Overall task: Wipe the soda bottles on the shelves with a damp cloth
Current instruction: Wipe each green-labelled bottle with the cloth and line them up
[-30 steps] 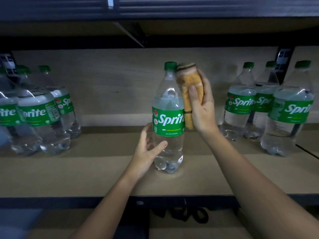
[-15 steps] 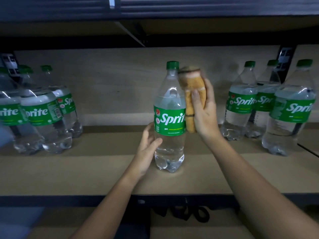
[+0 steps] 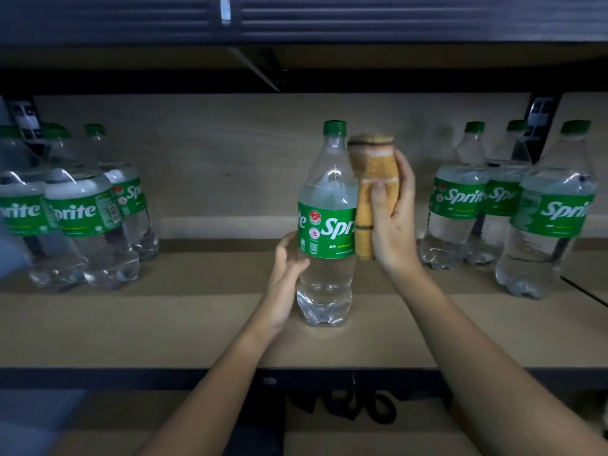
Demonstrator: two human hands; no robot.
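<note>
Sprite bottles (image 3: 82, 209) flank the held bottle (image 3: 327, 225).

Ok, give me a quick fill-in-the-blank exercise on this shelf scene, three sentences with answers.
1. The right hand grips a folded ____ cloth.
2. The left hand holds the middle bottle below its ____ label.
3. The bottle's cap is ____ in colour.

Missing words: orange; green; green
</note>
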